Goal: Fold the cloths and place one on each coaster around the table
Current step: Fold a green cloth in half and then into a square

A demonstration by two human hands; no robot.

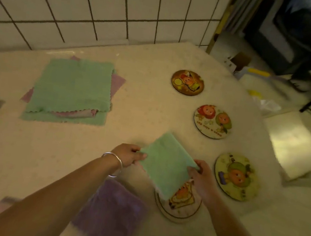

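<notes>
- Fingers of our left hand (129, 154) and right hand (201, 175) pinch opposite corners of a fluffy green folded cloth (165, 163), held above a round cartoon-printed coaster (181, 202).
- Far left, a stack of scalloped green and pink cloths (71, 89) lies flat.

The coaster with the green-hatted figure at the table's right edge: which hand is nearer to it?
Right. The right hand grips the folded green cloth just left of that coaster; the left hand holds the cloth's far side, farther away.
</notes>
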